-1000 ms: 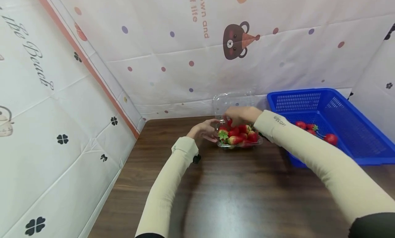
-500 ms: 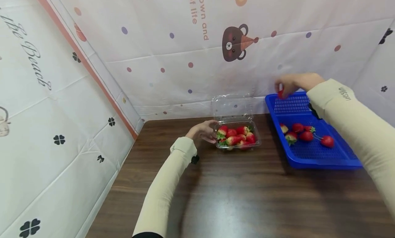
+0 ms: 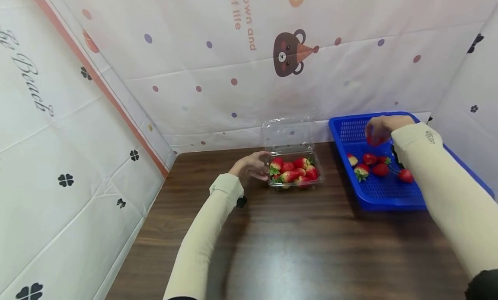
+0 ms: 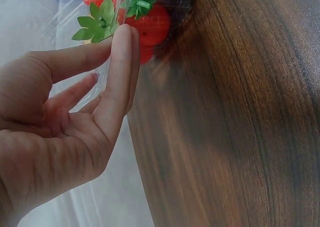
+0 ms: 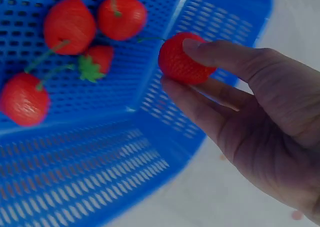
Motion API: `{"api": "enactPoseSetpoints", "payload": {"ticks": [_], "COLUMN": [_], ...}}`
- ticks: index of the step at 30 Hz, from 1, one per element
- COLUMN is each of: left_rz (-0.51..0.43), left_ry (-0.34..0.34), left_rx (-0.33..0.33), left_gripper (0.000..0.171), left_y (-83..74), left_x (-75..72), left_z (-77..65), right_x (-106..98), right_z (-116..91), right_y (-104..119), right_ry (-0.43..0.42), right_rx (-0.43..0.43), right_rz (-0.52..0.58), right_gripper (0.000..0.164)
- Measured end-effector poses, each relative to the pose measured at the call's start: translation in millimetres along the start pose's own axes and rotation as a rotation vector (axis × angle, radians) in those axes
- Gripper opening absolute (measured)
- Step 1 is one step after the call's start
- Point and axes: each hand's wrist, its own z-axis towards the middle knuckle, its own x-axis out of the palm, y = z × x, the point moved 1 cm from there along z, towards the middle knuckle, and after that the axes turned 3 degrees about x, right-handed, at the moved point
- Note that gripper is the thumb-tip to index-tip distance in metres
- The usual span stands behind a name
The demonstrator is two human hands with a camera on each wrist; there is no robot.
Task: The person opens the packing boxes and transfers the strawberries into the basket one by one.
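- Dark wood-grain counter (image 3: 280, 248) below a white printed backdrop (image 3: 194, 62), with dots and a bear head (image 3: 286, 53) in a party hat.
- Red strawberry (image 5: 180, 59) held up inside the left, far part of the blue basket, above the floor and clear of the other fruit; a thin green stem shows at its edge.
- Right hand (image 5: 267, 129) pinches that strawberry between thumb and fingers. Half a second ago it was higher, above the basket's far rim; now it is down below rim level. A second ago it was over the clear box.
- Blue basket (image 3: 389, 203), with slotted walls, stands at the right. Six loose strawberries (image 3: 380, 169) lie on its floor, the same six as half a second ago.
- Clear box (image 3: 297, 183) stands left of the basket, its lid (image 3: 288, 133) raised at the back; packed strawberries (image 3: 289, 176) fill it, some showing green leaves.
- Left hand (image 4: 75, 142) remains at the box's left side, its fingers fairly straight and apart from the thumb; firm contact cannot be told.
- Cream sleeves (image 3: 196, 252) cover both forearms.
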Motion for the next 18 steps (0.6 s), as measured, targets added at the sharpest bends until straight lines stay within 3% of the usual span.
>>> {"api": "enactPoseSetpoints", "payload": {"ticks": [11, 18], "left_rz": [-0.002, -0.008], "left_ry": [0.003, 0.007], "left_rx": [0.012, -0.004], "left_gripper": [0.077, 0.077], "left_y": [-3.4, -2.2], "left_x": [1.5, 0.3], "left_z": [0.9, 0.4], "right_x": [33.3, 37.2], "right_z": [13.6, 14.2], "right_y": [-19.2, -14.2], "right_ry": [0.059, 0.094], "right_rx": [0.01, 0.03], "right_rz": [0.114, 0.088], "right_gripper": [0.031, 0.038]}}
